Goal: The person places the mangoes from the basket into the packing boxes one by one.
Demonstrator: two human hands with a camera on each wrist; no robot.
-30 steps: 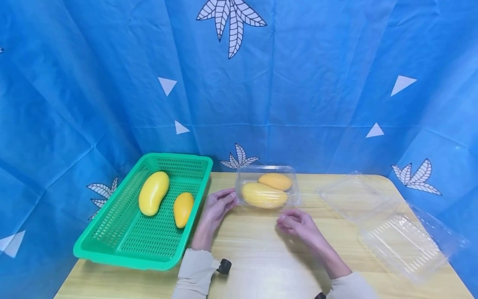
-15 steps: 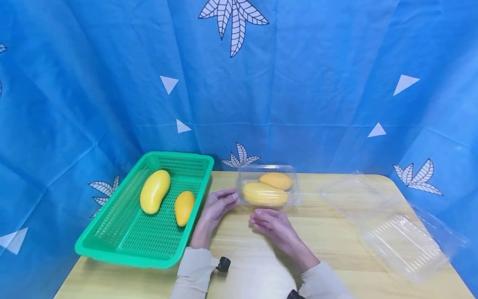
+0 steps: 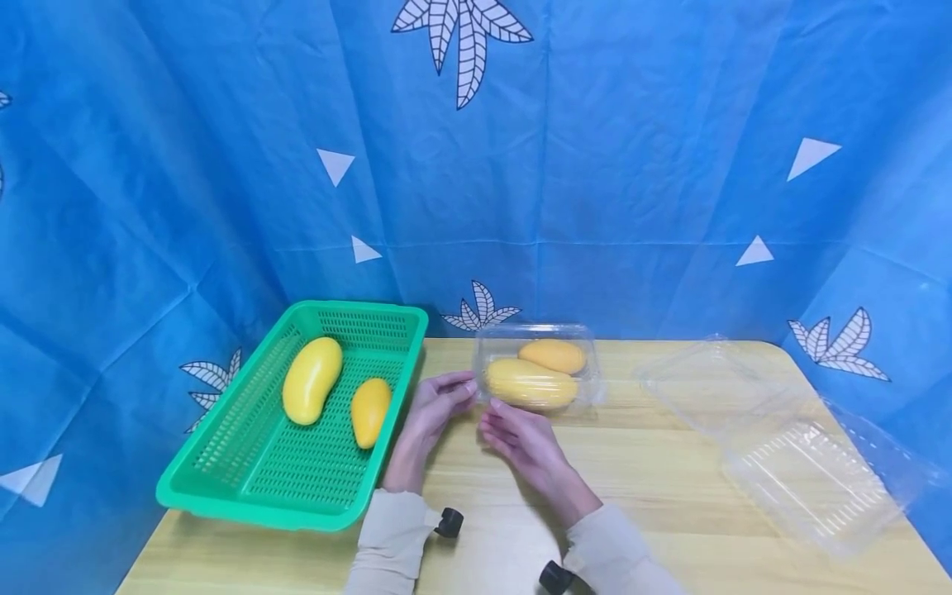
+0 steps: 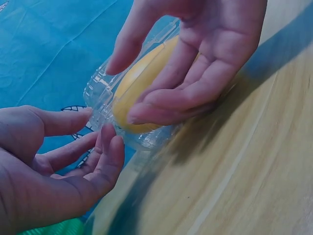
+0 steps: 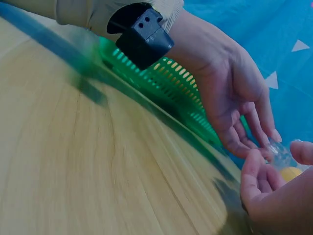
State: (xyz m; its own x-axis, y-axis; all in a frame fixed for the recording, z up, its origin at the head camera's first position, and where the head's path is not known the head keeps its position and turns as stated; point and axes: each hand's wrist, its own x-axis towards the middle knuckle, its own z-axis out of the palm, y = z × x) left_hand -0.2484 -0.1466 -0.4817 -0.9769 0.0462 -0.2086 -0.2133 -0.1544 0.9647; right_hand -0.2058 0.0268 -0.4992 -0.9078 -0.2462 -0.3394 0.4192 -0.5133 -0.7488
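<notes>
A clear plastic clamshell container (image 3: pixel 589 382) with a lid over it stands at the back middle of the table. Inside lie a yellow mango (image 3: pixel 530 384) and a smaller orange-yellow mango (image 3: pixel 554 355) behind it. My left hand (image 3: pixel 434 413) pinches the container's left front edge between thumb and fingers, as the left wrist view (image 4: pixel 63 166) shows. In front of the same corner hovers my right hand (image 3: pixel 530 446), its fingers loosely bent, holding nothing. Whether its fingertips touch the plastic I cannot tell.
On the left stands a green perforated basket (image 3: pixel 297 519) holding a large yellow mango (image 3: pixel 312 380) and a smaller orange one (image 3: pixel 370 413). Another clear container (image 3: pixel 811 475) lies opened out at the right of the table. A blue patterned curtain (image 3: pixel 632 165) hangs behind.
My right hand has moved left along the container's front, from its right side to near its left corner beside my left hand. The left hand stays at the left edge.
</notes>
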